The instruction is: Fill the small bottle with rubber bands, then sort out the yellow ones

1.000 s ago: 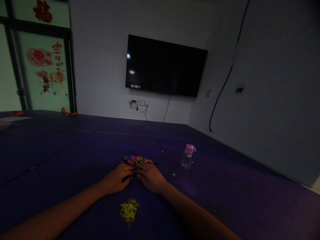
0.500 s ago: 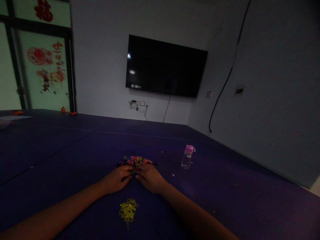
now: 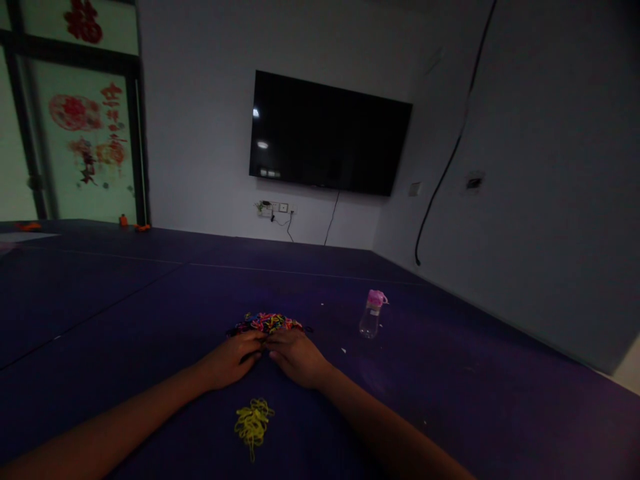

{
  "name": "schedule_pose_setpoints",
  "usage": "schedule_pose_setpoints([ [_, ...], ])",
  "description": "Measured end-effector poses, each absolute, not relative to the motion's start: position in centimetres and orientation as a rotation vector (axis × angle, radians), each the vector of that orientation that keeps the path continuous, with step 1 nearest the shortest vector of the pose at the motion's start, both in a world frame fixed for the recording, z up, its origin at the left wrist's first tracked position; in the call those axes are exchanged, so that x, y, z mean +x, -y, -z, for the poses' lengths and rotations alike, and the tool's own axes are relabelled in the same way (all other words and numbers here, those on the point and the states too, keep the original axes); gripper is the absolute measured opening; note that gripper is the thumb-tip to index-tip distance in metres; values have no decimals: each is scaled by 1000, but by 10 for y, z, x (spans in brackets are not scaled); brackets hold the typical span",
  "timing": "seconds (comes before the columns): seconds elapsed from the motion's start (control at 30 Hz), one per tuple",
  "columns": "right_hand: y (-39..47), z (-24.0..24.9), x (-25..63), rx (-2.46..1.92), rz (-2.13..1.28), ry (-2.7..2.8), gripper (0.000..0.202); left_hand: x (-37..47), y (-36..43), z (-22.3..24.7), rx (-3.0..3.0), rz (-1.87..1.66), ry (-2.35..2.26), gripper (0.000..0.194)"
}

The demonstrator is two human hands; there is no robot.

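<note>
A pile of many-coloured rubber bands (image 3: 270, 323) lies on the dark purple surface. My left hand (image 3: 234, 361) rests at its near edge, fingers bent inward and thumb just below them. From the other side my right hand (image 3: 299, 359) reaches over the same edge, its fingertips meeting those of the left. Both hands look closed at the tips, but what they grip is hidden and dim. Closer to me, between my forearms, is a loose heap of yellow rubber bands (image 3: 253, 423), touched by neither hand.
Right of the pile stands a clear bottle with a pink lid (image 3: 371, 319), with small white scraps (image 3: 343, 350) nearby. The purple surface (image 3: 150, 313) stretches back to the wall, which carries a television (image 3: 330, 133). Small orange objects (image 3: 143, 228) sit at the far left edge.
The view has shifted very slightly. My fingertips have drawn a little closer together at the pile's near edge; the pile, yellow heap and bottle stay in place.
</note>
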State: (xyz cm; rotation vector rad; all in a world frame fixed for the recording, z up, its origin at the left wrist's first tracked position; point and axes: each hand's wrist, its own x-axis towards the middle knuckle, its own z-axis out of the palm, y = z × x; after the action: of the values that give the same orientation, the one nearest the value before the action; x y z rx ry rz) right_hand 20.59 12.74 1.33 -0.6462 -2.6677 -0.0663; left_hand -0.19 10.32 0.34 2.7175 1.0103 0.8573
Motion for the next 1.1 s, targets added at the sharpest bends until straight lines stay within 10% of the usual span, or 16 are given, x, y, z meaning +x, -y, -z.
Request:
schedule_pose_setpoints([
  [1.1,-125,-13,207,-559,18,2648,27,-5,-111,4,2674,-1061,-966,15],
])
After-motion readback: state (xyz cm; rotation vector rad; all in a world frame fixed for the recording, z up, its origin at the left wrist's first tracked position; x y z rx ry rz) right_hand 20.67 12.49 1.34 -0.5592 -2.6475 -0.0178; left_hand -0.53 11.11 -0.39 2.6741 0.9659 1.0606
